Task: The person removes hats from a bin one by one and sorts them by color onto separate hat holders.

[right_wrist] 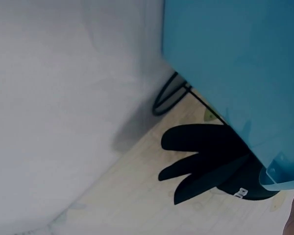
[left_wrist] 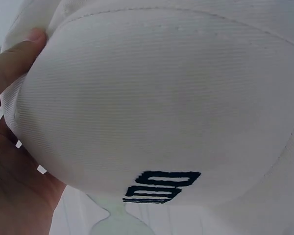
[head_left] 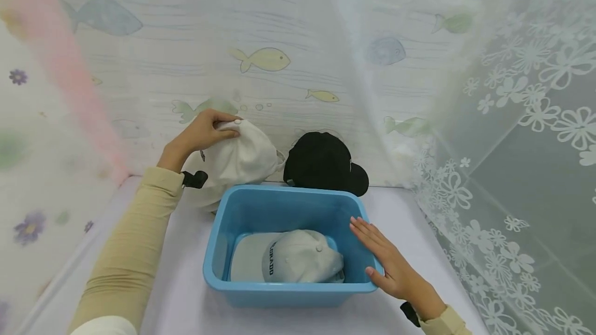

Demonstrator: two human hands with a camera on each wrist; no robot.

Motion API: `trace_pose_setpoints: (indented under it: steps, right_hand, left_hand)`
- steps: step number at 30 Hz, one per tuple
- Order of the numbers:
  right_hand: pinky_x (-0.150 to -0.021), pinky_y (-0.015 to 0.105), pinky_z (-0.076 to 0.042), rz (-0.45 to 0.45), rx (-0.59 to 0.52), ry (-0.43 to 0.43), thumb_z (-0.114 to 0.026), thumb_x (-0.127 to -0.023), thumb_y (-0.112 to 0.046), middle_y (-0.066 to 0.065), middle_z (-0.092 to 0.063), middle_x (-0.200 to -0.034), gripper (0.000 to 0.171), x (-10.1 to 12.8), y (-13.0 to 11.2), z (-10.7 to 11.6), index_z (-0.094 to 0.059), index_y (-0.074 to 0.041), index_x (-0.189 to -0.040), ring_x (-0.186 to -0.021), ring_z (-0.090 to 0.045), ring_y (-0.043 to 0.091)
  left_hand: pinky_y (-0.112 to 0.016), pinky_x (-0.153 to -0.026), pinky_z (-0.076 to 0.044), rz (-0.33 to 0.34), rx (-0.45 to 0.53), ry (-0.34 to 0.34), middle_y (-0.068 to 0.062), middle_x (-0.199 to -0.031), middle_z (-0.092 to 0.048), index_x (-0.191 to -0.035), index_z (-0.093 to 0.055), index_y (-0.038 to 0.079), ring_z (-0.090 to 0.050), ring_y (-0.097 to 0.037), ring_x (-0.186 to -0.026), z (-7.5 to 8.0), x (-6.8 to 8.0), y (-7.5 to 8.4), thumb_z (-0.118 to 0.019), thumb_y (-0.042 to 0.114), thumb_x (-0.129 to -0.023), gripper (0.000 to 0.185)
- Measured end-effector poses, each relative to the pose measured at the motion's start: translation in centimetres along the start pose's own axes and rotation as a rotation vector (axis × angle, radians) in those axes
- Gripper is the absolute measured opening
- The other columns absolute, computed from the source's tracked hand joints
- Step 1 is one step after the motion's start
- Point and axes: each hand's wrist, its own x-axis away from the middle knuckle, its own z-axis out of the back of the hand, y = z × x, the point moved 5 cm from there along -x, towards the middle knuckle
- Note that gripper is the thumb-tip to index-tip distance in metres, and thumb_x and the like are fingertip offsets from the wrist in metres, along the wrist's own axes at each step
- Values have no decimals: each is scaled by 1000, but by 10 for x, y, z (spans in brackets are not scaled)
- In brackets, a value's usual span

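My left hand (head_left: 201,132) pinches the top of a white baseball cap (head_left: 249,151) behind the left back corner of a blue plastic bin (head_left: 288,287). Dark embroidered letters (left_wrist: 161,186) show on the cap's ribbed front panel in the left wrist view, with the thumb (left_wrist: 22,56) pressed into the crown. My right hand (head_left: 391,265) rests at the bin's right rim, its fingers straight and reaching over the inside. In the bin lies a pale grey cap (head_left: 302,260) with dark lettering, its brim to the left.
Black caps (right_wrist: 215,159), several brims one over another, sit behind the bin on the right. A thin black wire frame (right_wrist: 169,95) shows beside them. White cloth (head_left: 396,211) covers the table. A fish-print curtain (head_left: 279,25) hangs behind, and a flowered sheer curtain (head_left: 512,169) on the right.
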Motion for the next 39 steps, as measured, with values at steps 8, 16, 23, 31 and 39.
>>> trace_pose_setpoints:
  steps: [8,16,23,31,39]
  right_hand:
    - [-128,33,-10,5,-6,3,-41,-106,-42,21,-36,-161,69,0,-1,0,-38,10,-151,-153,-27,36]
    - [-128,33,-10,5,-8,8,-41,-106,-41,20,-37,-161,68,1,1,-5,-39,10,-151,-153,-28,35]
    - [-128,33,-11,22,-1,31,-37,-107,-44,22,-37,-160,70,0,2,-5,-39,11,-150,-153,-28,35]
    - [-127,30,-10,-23,-7,-17,-41,-105,-44,18,-35,-162,70,-2,2,-2,-38,7,-153,-154,-26,32]
    - [-127,29,-15,-227,-152,-173,-56,-103,-23,11,-33,-165,62,-34,-9,25,-34,-11,-159,-155,-25,26]
  left_hand:
    - [-34,-89,-54,96,47,-73,-14,-142,-61,-137,-66,13,-60,-29,-124,-12,3,-26,-77,26,-93,47]
    - [-52,-96,-52,111,83,-77,-12,-156,-48,-147,-57,17,-46,-32,-139,-22,5,-51,-76,31,-93,59]
    - [-61,-104,-43,73,140,-53,-14,-159,-42,-149,-53,10,-42,-39,-142,-28,4,-53,-74,21,-95,59]
    - [-58,-122,-22,79,226,-1,-17,-163,-34,-153,-44,3,-24,-37,-153,-23,13,-52,-52,29,-107,53]
    - [-55,-122,-25,191,190,426,-18,-157,-45,-145,-52,-3,-36,-36,-147,-12,65,-66,-36,38,-111,55]
